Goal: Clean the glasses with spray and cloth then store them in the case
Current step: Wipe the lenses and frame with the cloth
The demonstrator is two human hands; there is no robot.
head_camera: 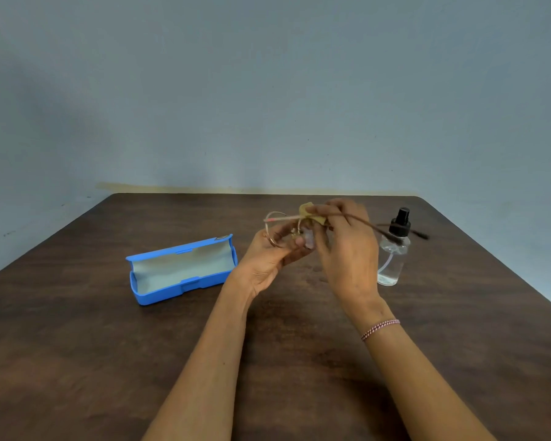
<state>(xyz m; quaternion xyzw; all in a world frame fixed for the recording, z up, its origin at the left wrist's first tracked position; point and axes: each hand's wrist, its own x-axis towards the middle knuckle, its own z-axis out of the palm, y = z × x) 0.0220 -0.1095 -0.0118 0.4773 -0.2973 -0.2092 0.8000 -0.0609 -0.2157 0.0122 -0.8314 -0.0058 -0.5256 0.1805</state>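
Over the dark wooden table (109, 345), my left hand (268, 261) grips the thin gold-rimmed glasses (275, 214) in the air while my right hand (347, 253) pinches a small yellow cloth (308, 211) against them (blurred). The open blue plastic case (185, 287) lies left, the clear black-capped spray bottle (393, 259) right.

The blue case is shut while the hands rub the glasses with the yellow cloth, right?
No. The head view shows the blue plastic glasses case open. The left hand and right hand do rub the thin gold-rimmed glasses with the yellow cloth.
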